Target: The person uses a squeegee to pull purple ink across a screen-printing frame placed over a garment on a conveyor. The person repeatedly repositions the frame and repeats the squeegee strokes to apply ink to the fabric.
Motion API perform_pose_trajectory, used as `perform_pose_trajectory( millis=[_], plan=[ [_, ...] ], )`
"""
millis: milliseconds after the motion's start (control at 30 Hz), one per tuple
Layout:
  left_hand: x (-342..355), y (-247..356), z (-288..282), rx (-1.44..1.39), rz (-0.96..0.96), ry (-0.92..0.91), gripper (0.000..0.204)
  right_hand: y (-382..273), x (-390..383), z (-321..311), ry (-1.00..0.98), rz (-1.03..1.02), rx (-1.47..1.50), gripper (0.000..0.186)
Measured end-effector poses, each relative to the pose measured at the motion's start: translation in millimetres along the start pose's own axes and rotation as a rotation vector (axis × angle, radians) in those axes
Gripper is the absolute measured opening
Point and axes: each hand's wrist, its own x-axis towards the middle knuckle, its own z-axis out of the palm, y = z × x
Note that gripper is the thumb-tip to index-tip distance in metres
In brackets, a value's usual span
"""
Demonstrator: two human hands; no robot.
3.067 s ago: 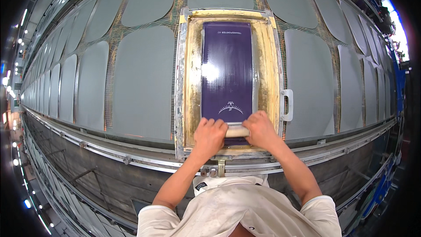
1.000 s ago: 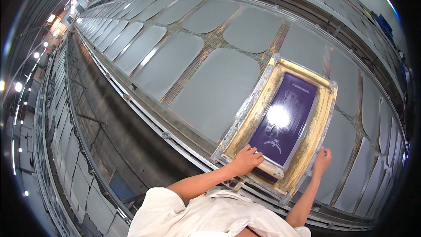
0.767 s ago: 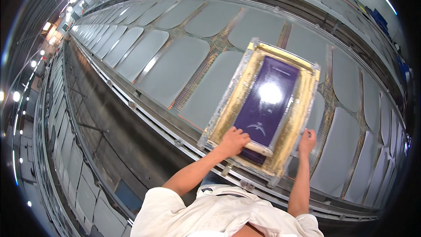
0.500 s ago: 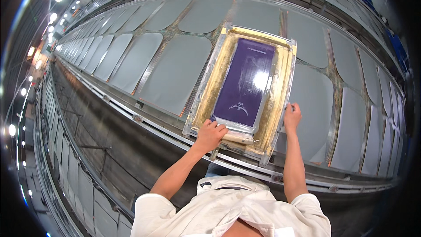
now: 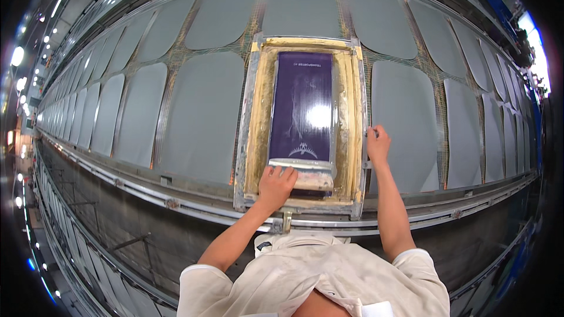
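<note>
A screen-printing frame (image 5: 359,196) with yellowish taped borders lies in front of me on a long table. Its purple mesh window (image 5: 301,100) carries a pale crest near the close end and small lettering at the far end. Across the near part of the window rests a wide squeegee (image 5: 314,177), with white paste along its far edge. My left hand (image 5: 278,186) is closed on the squeegee's left part. At the frame's right side, my right hand (image 5: 379,144) is closed, fingers curled by the rim; what they hold is hidden.
Grey rounded panels (image 5: 202,117) lie in two rows along the table on both sides of the frame. A metal rail (image 5: 405,221) runs along the near edge, with a small clamp (image 5: 286,222) below the frame. Another rack of panels stands at the lower left.
My view has turned, so the frame now appears straighter and farther left. The squeegee sits slightly farther from the frame's near end, with a purple strip showing on its near side.
</note>
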Motion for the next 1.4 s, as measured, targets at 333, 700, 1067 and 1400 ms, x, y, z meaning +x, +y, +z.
perform_pose_trajectory(
  millis=[333, 700, 1067, 1400],
  plan=[
    [276, -167, 45, 0.068, 0.052, 0.039, 0.037, -134, 125, 9, -0.214, -0.505, -0.014, 0.045],
    [387, -202, 28, -0.088, -0.058, -0.169, 0.031, -205, 257, 105, -0.551, -0.68, -0.459, 0.028],
    [181, -100, 6, -0.126, -0.034, -0.144, 0.021, -143, 48, 59, -0.564, -0.784, -0.349, 0.024],
    [44, -24, -28, -0.169, -0.013, -0.363, 0.03, -112, -100, -2, -0.735, -0.752, -0.322, 0.029]
  ],
)
